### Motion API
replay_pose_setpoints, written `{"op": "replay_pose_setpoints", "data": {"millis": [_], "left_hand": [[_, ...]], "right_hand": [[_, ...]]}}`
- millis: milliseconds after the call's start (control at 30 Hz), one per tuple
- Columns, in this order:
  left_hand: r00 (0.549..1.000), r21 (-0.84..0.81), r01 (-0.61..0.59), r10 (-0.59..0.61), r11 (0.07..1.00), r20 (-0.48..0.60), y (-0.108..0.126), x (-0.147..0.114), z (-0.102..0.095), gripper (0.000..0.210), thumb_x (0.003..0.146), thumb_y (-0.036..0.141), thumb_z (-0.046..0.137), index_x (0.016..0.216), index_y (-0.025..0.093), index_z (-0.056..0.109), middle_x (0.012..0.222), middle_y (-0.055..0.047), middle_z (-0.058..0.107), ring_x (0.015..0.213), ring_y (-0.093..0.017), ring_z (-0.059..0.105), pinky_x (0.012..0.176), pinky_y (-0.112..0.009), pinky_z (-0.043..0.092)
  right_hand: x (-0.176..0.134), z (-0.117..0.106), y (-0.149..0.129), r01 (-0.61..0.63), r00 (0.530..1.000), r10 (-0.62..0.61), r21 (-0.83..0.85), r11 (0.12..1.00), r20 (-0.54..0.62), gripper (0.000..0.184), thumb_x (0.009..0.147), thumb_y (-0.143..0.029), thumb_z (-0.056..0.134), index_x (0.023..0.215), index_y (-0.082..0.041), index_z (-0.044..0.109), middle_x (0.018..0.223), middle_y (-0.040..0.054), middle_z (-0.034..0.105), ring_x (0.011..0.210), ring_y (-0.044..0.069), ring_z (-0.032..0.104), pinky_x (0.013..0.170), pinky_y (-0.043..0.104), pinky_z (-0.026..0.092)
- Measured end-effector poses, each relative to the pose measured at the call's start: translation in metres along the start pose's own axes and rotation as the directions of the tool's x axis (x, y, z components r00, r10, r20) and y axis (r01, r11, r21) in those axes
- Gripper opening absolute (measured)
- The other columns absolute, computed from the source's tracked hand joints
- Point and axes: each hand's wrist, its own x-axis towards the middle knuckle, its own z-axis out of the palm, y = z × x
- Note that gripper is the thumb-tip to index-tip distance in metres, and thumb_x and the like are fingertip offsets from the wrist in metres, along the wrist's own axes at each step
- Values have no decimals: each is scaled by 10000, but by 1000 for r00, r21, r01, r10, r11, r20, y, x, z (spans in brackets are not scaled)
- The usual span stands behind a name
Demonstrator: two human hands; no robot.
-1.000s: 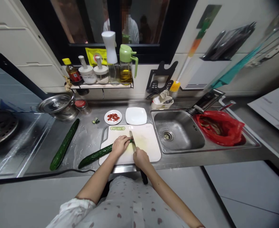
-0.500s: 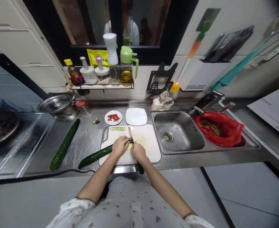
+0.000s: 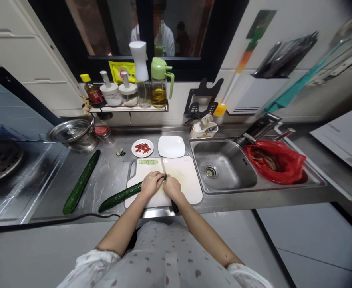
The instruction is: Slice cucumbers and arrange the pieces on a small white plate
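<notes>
My left hand [image 3: 152, 183] is closed over a long dark green cucumber [image 3: 120, 197], near its right end. That cucumber lies slantwise across the white cutting board [image 3: 186, 192], its left part over the steel counter. Gripped in my right hand [image 3: 172, 187] is a kitchen knife [image 3: 174, 206]; its black handle sticks out below the hand and its blade points away from me, close beside the cucumber's right end. A row of thin cucumber slices [image 3: 148, 162] lies at the top left of the board. Part of the blade is hidden by my hands.
A second whole cucumber [image 3: 81, 182] lies left on the counter. Behind the board stand a plate of chopped red pieces [image 3: 142, 148] and a white square plate [image 3: 171, 147]. The sink [image 3: 226, 166] is to the right, with a red plastic bag [image 3: 283, 162] beyond it.
My right hand has shifted slightly left with the knife, towards the cucumber's end and my left hand. The left hand holds its place on the cucumber.
</notes>
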Motion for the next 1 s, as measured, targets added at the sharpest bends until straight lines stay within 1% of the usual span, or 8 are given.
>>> {"op": "replay_pose_setpoints", "data": {"millis": [167, 267, 367, 700, 833, 1000], "left_hand": [[1000, -16, -1, 1, 1000, -8, -2, 1, 1, 260, 915, 312, 486, 1108, 275, 657, 1029, -35, 631, 983, -171, 545, 880, -299, 449], [1000, -18, 1, -1, 1000, -5, -2, 1, 1, 262, 915, 311, 484, 1107, 272, 657, 1022, -36, 633, 986, -171, 544, 886, -301, 447], [1000, -15, 5, -5, 1000, -4, -1, 1, 1, 261, 916, 308, 480, 1105, 274, 657, 1025, -33, 634, 986, -172, 545, 881, -301, 447], [1000, -17, 0, 0, 1000, -5, -1, 0, 2, 268, 910, 302, 488, 1120, 276, 652, 1028, -34, 633, 992, -172, 543, 891, -302, 447], [1000, -16, 0, 0, 1000, -11, -1, 0, 2, 265, 914, 309, 484, 1114, 275, 655, 1037, -35, 634, 991, -175, 544, 890, -304, 446], [1000, -10, 6, -6, 1000, -7, 0, -1, 0, 263, 916, 313, 481, 1111, 277, 654, 1035, -34, 635, 987, -178, 544, 877, -300, 447]], "right_hand": [[-19, 4, 7, -26, 999, 28, -38, 999, 39, 336, 891, -161, 365, 1169, -108, 547, 1072, 171, 664, 1033, 237, 621, 802, 303, 441], [-30, 10, 12, -41, 998, 44, -57, 998, 54, 315, 892, -156, 356, 1132, -110, 555, 1048, 176, 666, 1010, 244, 630, 791, 313, 443], [-34, 13, 14, -40, 998, 43, -62, 997, 49, 298, 893, -160, 359, 1110, -114, 558, 1032, 175, 668, 1002, 245, 632, 785, 315, 444], [-19, 8, 9, -24, 999, 25, -36, 999, 26, 312, 897, -168, 367, 1132, -108, 564, 1060, 168, 664, 1025, 235, 623, 795, 295, 437], [-13, 5, 5, -19, 1000, 20, -27, 999, 19, 335, 894, -164, 373, 1171, -101, 551, 1070, 167, 665, 1034, 238, 621, 795, 291, 438], [-5, 3, 1, -20, 1000, 20, -4, 1000, 19, 339, 916, -203, 384, 1198, -103, 544, 1071, 176, 666, 1029, 231, 626, 806, 291, 438]]}}
